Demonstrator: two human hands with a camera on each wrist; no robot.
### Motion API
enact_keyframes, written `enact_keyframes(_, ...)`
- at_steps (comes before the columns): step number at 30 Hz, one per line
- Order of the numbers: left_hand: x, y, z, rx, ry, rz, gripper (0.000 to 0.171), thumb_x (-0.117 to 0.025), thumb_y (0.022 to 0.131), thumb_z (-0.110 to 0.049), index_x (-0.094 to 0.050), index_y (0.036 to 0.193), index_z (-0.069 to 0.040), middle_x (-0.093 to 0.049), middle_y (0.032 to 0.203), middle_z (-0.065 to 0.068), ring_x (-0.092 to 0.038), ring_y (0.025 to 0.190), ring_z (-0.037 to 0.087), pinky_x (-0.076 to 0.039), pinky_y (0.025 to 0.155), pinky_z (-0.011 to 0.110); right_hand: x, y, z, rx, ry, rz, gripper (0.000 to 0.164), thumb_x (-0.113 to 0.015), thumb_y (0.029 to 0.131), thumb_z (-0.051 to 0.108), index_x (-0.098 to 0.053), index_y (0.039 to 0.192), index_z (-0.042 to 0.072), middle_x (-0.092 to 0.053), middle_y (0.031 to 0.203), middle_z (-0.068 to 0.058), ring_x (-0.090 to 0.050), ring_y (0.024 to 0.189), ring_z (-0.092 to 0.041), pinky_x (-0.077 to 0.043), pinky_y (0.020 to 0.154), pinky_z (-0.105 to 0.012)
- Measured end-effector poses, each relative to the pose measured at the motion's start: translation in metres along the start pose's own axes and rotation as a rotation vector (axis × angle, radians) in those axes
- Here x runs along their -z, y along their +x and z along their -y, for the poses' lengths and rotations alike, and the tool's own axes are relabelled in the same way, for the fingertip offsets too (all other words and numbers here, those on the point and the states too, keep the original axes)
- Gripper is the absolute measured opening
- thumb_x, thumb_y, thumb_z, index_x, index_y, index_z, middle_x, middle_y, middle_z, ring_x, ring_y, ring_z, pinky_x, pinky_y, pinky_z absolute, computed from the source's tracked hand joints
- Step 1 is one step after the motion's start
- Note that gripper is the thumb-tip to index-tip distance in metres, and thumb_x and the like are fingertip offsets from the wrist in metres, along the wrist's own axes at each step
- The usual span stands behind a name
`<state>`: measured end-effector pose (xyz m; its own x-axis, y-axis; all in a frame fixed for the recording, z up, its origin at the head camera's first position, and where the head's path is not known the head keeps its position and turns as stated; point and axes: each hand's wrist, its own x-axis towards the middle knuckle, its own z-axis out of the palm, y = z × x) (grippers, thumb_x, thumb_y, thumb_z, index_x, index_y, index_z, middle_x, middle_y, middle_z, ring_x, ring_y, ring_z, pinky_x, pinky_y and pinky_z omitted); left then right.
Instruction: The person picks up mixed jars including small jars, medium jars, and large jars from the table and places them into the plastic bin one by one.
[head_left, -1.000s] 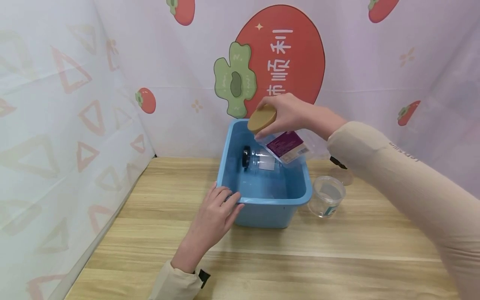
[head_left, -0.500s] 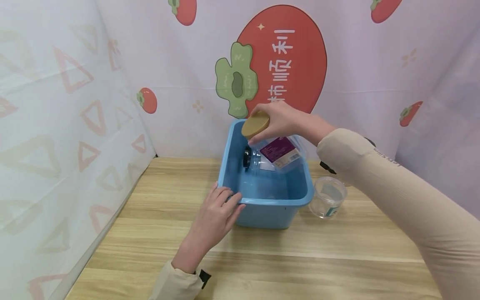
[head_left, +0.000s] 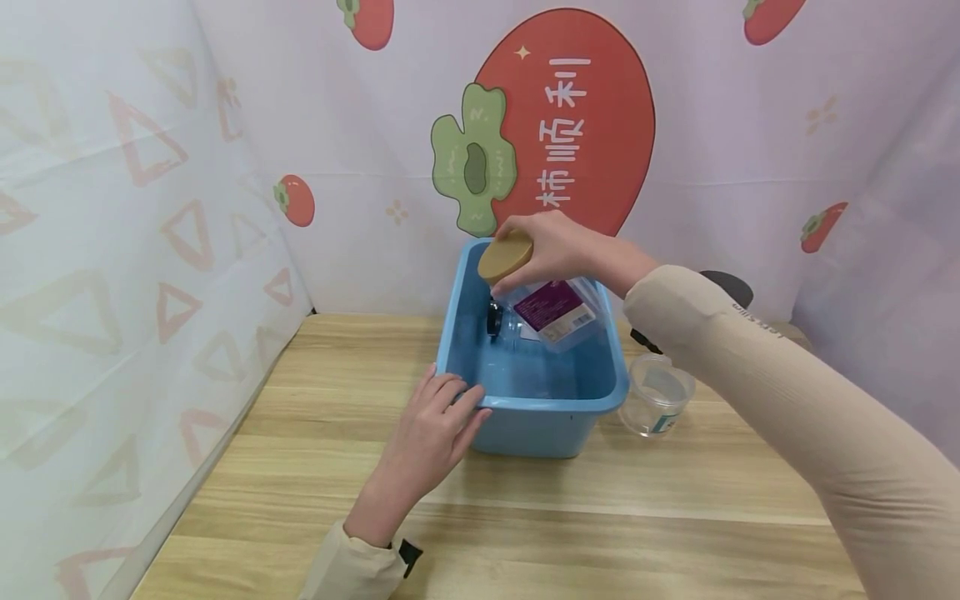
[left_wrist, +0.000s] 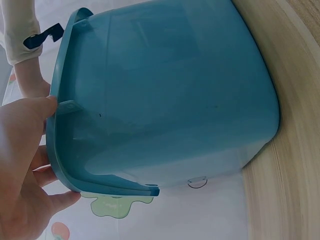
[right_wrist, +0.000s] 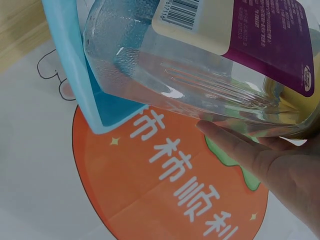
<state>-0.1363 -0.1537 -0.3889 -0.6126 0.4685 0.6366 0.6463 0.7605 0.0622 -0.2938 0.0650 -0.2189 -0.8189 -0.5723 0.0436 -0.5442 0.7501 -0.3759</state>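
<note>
The right hand (head_left: 558,246) holds a clear jar (head_left: 555,310) by its gold-lidded end, fingers and thumb curled round it. The left hand (head_left: 435,425) grips the near-left corner of the blue bin (head_left: 532,435), fingers bent over the rim, forward and to the right of which the jar hangs, well apart from that hand. Its long axis slants from the lid, far left and higher, down to the base, near right, inside the bin. Beneath lies a black-lidded jar (head_left: 509,332) on its side; whether the two touch, I cannot tell. Just right of the bin, a clear tub (head_left: 657,398) stands on the table (head_left: 525,533).
</note>
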Motion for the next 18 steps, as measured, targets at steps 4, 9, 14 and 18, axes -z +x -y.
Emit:
enact_keyframes(4, -0.001, 0.0, 0.0, -0.001, 0.003, -0.003, 0.029, -0.083, 0.093, -0.021, -0.075, 0.116, -0.006, -0.072, 0.105, 0.012, -0.066, 0.107, 0.03, -0.051, 0.107, 0.064, -0.004, 0.001, 0.0, -0.01, -0.007, 0.006, 0.084, -0.089, 0.079, 0.048, -0.055, 0.148, 0.015, -0.062, 0.135, -0.013, -0.058, 0.117, -0.03, -0.057, 0.093, -0.044)
enact_keyframes(9, -0.002, 0.0, 0.0, -0.005, 0.002, -0.009, 0.029, -0.083, 0.092, -0.021, -0.075, 0.116, -0.005, -0.072, 0.105, 0.012, -0.066, 0.107, 0.03, -0.051, 0.107, 0.064, -0.01, 0.003, -0.003, -0.006, 0.006, 0.01, 0.085, -0.09, 0.079, 0.047, -0.055, 0.149, 0.013, -0.062, 0.134, -0.015, -0.057, 0.116, -0.032, -0.056, 0.092, -0.044)
enact_keyframes(14, 0.0, 0.0, -0.001, -0.004, 0.0, -0.008, 0.029, -0.083, 0.093, -0.021, -0.075, 0.116, -0.005, -0.072, 0.105, 0.012, -0.066, 0.106, 0.031, -0.051, 0.107, 0.064, -0.013, 0.004, -0.005, -0.005, 0.012, 0.02, 0.083, -0.089, 0.08, 0.046, -0.055, 0.148, 0.012, -0.062, 0.134, -0.016, -0.057, 0.118, -0.033, -0.056, 0.093, -0.046)
enact_keyframes(18, 0.0, 0.001, -0.001, -0.003, 0.0, -0.005, 0.028, -0.082, 0.093, -0.021, -0.076, 0.116, -0.006, -0.072, 0.105, 0.011, -0.066, 0.106, 0.03, -0.05, 0.108, 0.064, -0.018, 0.006, -0.006, -0.006, 0.018, 0.023, 0.082, -0.089, 0.081, 0.044, -0.055, 0.147, 0.011, -0.062, 0.135, -0.017, -0.057, 0.119, -0.034, -0.056, 0.094, -0.047)
